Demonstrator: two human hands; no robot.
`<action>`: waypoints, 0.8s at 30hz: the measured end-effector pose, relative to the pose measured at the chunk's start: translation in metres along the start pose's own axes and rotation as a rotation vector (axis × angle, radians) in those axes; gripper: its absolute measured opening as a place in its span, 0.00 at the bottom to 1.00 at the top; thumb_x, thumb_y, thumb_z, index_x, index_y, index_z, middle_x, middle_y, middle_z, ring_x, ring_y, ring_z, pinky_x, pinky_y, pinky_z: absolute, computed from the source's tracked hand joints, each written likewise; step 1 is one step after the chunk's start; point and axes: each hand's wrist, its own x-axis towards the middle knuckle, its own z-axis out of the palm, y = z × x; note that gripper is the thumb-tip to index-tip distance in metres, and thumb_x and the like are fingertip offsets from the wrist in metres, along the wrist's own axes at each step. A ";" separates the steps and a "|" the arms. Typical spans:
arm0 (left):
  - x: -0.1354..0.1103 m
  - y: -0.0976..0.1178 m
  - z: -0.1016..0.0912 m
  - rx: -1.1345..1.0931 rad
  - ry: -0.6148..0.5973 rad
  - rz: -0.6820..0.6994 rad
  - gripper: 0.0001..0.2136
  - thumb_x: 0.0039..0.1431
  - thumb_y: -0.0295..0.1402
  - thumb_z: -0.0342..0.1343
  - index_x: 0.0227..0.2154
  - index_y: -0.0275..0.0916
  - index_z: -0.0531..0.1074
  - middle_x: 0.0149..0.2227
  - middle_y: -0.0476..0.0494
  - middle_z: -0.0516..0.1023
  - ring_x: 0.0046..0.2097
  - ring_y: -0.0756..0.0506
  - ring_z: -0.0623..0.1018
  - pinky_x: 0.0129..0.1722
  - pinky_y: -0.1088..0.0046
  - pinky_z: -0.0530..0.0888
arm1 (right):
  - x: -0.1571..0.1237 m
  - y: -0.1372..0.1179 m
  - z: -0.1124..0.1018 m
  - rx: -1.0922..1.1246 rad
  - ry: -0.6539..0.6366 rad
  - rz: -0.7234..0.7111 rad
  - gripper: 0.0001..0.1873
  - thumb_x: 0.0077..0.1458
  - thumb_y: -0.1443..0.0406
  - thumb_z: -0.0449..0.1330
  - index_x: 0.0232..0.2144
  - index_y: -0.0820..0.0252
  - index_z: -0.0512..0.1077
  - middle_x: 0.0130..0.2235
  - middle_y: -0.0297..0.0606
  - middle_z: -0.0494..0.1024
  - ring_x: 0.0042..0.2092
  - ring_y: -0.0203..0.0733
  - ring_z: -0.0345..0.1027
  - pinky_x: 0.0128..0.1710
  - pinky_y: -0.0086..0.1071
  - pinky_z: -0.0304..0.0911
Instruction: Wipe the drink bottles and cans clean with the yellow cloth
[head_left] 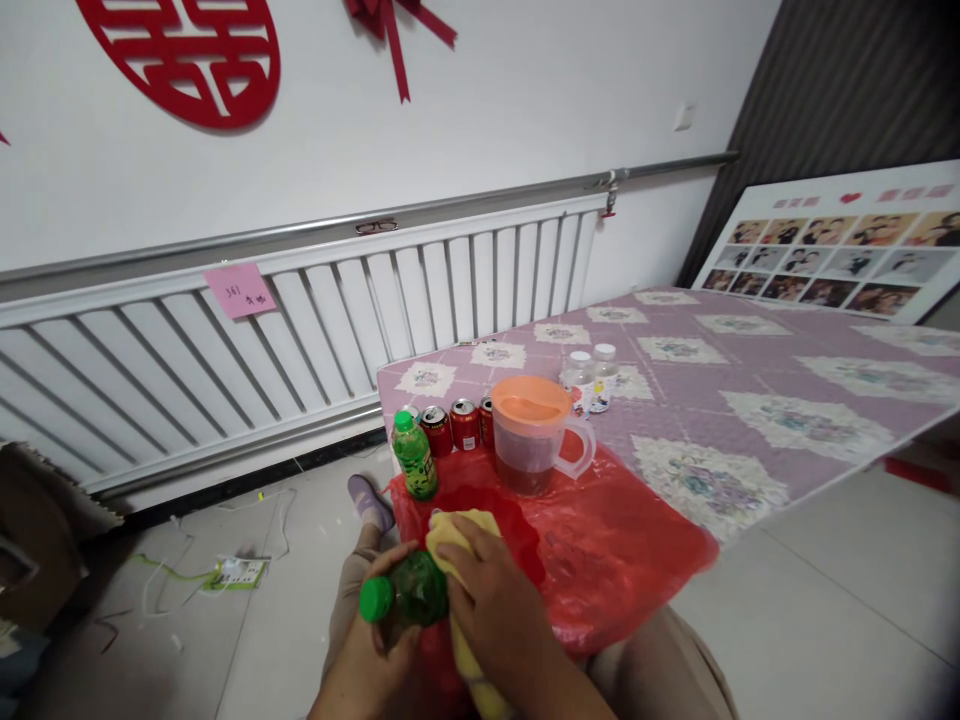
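Observation:
My left hand (375,655) is closed around a green plastic bottle (421,590) with a green cap, tilted on its side over my lap. In my right hand (491,590) is a yellow cloth (474,665), pressed against the bottle's base end. Just beyond lies a red dish with a wavy rim (525,535), partly hidden by my hands, on a red plastic sheet (615,535). Another green bottle (415,460) with a label stands upright behind it. A clear pitcher (525,450) with an orange lid holds some liquid.
Several red cans (465,427) stand behind the pitcher, with two white-capped jars (602,380) to the right. A purple floral tablecloth (675,400) covers the table. Along the wall runs a white radiator (352,300). Cables and a power strip (236,573) lie on the floor at left.

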 end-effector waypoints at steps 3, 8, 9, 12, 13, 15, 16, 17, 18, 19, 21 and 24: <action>0.000 -0.001 0.000 -0.027 -0.012 0.008 0.29 0.51 0.45 0.67 0.55 0.40 0.71 0.63 0.30 0.69 0.67 0.27 0.67 0.55 0.53 0.77 | 0.003 0.031 0.005 -0.096 -0.087 0.203 0.23 0.60 0.75 0.54 0.53 0.59 0.77 0.63 0.47 0.72 0.66 0.55 0.62 0.66 0.51 0.59; -0.002 0.012 0.004 -0.051 -0.023 -0.071 0.30 0.53 0.45 0.68 0.57 0.41 0.70 0.65 0.32 0.68 0.68 0.28 0.65 0.62 0.53 0.71 | -0.001 0.047 0.008 -0.114 -0.092 0.260 0.22 0.62 0.73 0.53 0.54 0.58 0.76 0.64 0.47 0.72 0.66 0.56 0.62 0.65 0.51 0.60; -0.003 0.012 0.004 -0.075 -0.040 -0.087 0.31 0.54 0.46 0.67 0.59 0.42 0.69 0.65 0.32 0.68 0.66 0.29 0.68 0.62 0.53 0.72 | -0.001 0.046 0.009 -0.113 -0.092 0.260 0.22 0.62 0.73 0.53 0.54 0.57 0.76 0.64 0.46 0.71 0.66 0.56 0.62 0.65 0.51 0.60; -0.006 0.004 0.006 -0.166 -0.076 -0.100 0.34 0.54 0.46 0.68 0.61 0.43 0.65 0.63 0.32 0.70 0.59 0.32 0.77 0.58 0.55 0.75 | -0.002 0.044 0.011 -0.109 -0.097 0.254 0.22 0.61 0.74 0.53 0.54 0.57 0.76 0.64 0.46 0.71 0.67 0.56 0.60 0.66 0.50 0.58; -0.006 0.001 0.006 -0.175 -0.072 -0.106 0.33 0.54 0.46 0.68 0.60 0.43 0.65 0.63 0.32 0.70 0.58 0.32 0.77 0.57 0.55 0.75 | -0.001 0.043 0.012 -0.110 -0.099 0.249 0.22 0.62 0.74 0.53 0.54 0.58 0.76 0.64 0.47 0.71 0.67 0.56 0.59 0.66 0.51 0.58; -0.006 -0.005 0.007 -0.155 -0.031 -0.129 0.31 0.54 0.44 0.68 0.58 0.42 0.66 0.63 0.32 0.71 0.60 0.31 0.76 0.59 0.55 0.75 | -0.002 0.044 0.013 -0.118 -0.098 0.236 0.22 0.62 0.73 0.53 0.55 0.58 0.76 0.64 0.47 0.71 0.67 0.57 0.59 0.66 0.51 0.58; -0.006 -0.007 0.007 -0.138 -0.006 -0.140 0.31 0.54 0.43 0.68 0.58 0.42 0.65 0.63 0.32 0.71 0.61 0.31 0.75 0.59 0.54 0.74 | -0.002 0.045 0.013 -0.126 -0.094 0.228 0.22 0.62 0.73 0.53 0.55 0.58 0.76 0.64 0.47 0.71 0.67 0.58 0.60 0.65 0.52 0.59; -0.006 -0.007 0.007 -0.125 0.010 -0.153 0.31 0.54 0.43 0.68 0.58 0.41 0.65 0.63 0.31 0.71 0.62 0.31 0.74 0.60 0.53 0.74 | -0.002 0.045 0.013 -0.135 -0.086 0.215 0.22 0.62 0.74 0.54 0.55 0.57 0.75 0.63 0.47 0.71 0.67 0.58 0.60 0.65 0.52 0.59; -0.006 -0.006 0.008 -0.119 0.020 -0.163 0.32 0.54 0.43 0.67 0.59 0.41 0.64 0.63 0.31 0.70 0.61 0.31 0.75 0.60 0.53 0.74 | -0.003 0.046 0.013 -0.144 -0.073 0.200 0.23 0.61 0.74 0.54 0.55 0.57 0.75 0.63 0.47 0.72 0.66 0.58 0.61 0.65 0.52 0.60; -0.006 -0.004 0.008 -0.114 0.025 -0.172 0.32 0.54 0.43 0.67 0.59 0.41 0.63 0.64 0.30 0.69 0.61 0.31 0.75 0.60 0.52 0.73 | -0.004 0.047 0.013 -0.150 -0.059 0.182 0.23 0.60 0.75 0.54 0.54 0.57 0.75 0.63 0.47 0.72 0.66 0.58 0.62 0.65 0.53 0.60; -0.005 -0.001 0.009 -0.104 0.019 -0.189 0.31 0.55 0.41 0.66 0.60 0.41 0.63 0.68 0.29 0.64 0.62 0.32 0.75 0.61 0.53 0.72 | -0.005 0.048 0.014 -0.152 -0.033 0.148 0.23 0.60 0.76 0.53 0.54 0.58 0.76 0.62 0.48 0.73 0.65 0.56 0.64 0.64 0.54 0.60; -0.005 0.000 0.010 -0.112 0.060 -0.181 0.32 0.53 0.42 0.67 0.59 0.41 0.64 0.70 0.30 0.61 0.65 0.31 0.71 0.62 0.56 0.72 | -0.007 0.049 0.015 -0.127 -0.001 0.117 0.22 0.60 0.76 0.53 0.53 0.59 0.76 0.62 0.49 0.73 0.64 0.54 0.66 0.64 0.54 0.61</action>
